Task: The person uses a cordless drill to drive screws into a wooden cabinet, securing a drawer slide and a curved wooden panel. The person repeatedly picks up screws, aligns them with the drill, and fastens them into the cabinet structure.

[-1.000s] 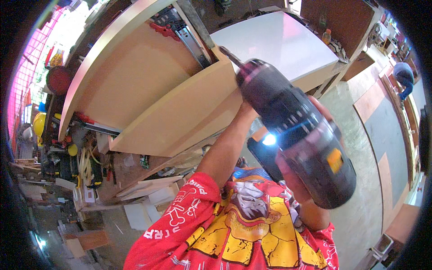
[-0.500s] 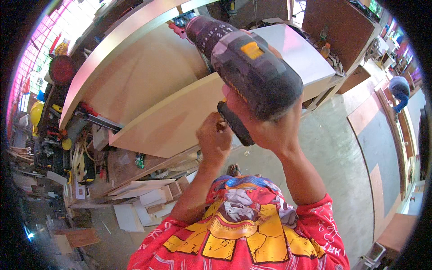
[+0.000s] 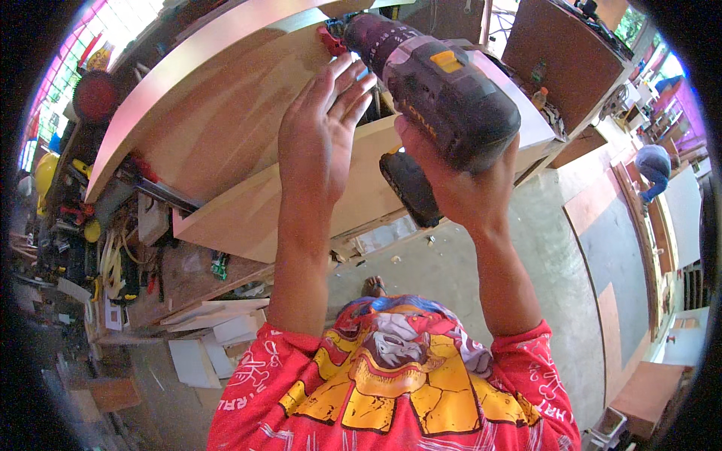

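Note:
My right hand (image 3: 468, 189) is wrapped round the grip of a black cordless drill (image 3: 459, 101) with a yellow switch on top. The drill points away from me, toward the far edge of a curved wooden frame (image 3: 162, 105). Beside the drill, my left hand (image 3: 320, 135) is raised with its fingers stretched upward and slightly apart. Its fingertips come near a red clamp (image 3: 331, 41) at the frame's far rim. No object shows in the left hand. A pale wooden board (image 3: 301, 195) runs across the near side of the frame. The drill's tip is hidden.
Tools and a yellow hard hat (image 3: 47, 177) crowd the left side. Offcut boards (image 3: 197, 361) lean below the workbench (image 3: 177, 289). A white-topped surface (image 3: 519, 98) stands beyond the drill. Another person (image 3: 653, 167) bends over at the far right beside long panels on the floor.
My left hand has risen from below the drill's battery toward the frame's far rim, and its curled fingers have straightened. The drill has shifted slightly right, still in my right hand.

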A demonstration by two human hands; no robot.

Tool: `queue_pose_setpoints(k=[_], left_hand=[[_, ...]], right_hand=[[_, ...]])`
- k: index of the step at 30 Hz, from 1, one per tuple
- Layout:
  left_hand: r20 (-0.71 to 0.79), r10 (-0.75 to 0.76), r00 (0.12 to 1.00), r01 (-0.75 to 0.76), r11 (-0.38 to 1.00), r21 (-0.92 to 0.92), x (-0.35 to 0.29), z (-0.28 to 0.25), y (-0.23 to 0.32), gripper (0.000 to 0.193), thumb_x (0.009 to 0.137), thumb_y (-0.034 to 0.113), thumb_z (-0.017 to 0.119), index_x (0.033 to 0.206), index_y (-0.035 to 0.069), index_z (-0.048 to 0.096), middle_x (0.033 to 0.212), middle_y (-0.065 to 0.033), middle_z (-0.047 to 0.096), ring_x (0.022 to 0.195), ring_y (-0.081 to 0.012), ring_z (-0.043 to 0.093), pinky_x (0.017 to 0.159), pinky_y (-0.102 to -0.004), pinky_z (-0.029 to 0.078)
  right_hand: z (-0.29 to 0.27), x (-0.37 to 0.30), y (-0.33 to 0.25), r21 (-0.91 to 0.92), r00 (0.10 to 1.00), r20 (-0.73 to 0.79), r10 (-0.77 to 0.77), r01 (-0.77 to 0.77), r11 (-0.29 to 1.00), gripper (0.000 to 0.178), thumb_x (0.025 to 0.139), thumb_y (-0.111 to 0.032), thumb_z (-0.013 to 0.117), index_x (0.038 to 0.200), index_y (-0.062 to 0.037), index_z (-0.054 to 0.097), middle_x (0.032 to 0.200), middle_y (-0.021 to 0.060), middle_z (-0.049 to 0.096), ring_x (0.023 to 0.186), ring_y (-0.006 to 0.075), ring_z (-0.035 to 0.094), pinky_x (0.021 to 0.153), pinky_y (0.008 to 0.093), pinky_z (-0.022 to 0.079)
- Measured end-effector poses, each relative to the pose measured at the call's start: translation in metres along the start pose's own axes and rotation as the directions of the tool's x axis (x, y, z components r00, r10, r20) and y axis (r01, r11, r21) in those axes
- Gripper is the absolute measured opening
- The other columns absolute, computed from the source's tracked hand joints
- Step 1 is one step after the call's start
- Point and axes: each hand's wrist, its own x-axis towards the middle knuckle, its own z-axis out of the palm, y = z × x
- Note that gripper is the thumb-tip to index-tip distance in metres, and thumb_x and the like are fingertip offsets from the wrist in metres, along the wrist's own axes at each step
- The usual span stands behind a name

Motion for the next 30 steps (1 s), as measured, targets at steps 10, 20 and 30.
queue_pose_setpoints(k=[10,20,30], left_hand=[[0.130,0.029,0.991,0.005,0.968,-0.252,0.028,0.008,-0.003,0.049,0.103,0.025,0.066,0.144,0.001,0.053,0.142,-0.0139,0.055,0.132,-0.0288,0.053,0.120,-0.0481,0.037],[0.122,-0.109,0.987,0.161,0.782,-0.603,0.042,0.012,-0.006,0.028,0.111,0.017,0.047,0.131,0.005,0.063,0.132,-0.0115,0.069,0.123,-0.0256,0.065,0.114,-0.0488,0.047],[0.169,-0.180,0.969,0.247,0.694,-0.677,0.044,0.012,-0.003,0.026,0.108,0.021,0.056,0.128,0.006,0.063,0.124,-0.0090,0.072,0.117,-0.0240,0.067,0.107,-0.0453,0.051]], right_hand=[[0.003,0.000,-0.012,-0.045,1.000,-0.008,0.018,-0.019,0.999,0.053,0.076,-0.012,0.086,0.124,0.0007,0.070,0.115,0.0104,0.076,0.100,0.0155,0.072,0.093,0.0319,0.055],[0.011,-0.003,-0.033,-0.200,0.996,-0.016,0.093,-0.094,0.975,0.032,0.085,-0.016,0.085,0.114,-0.0048,0.077,0.100,0.0048,0.079,0.088,0.0130,0.074,0.080,0.0312,0.059],[0.008,-0.016,-0.033,-0.255,0.989,-0.052,0.137,-0.146,0.956,0.027,0.088,-0.011,0.080,0.114,-0.0021,0.075,0.093,0.0042,0.076,0.073,0.0116,0.069,0.066,0.0285,0.056]])
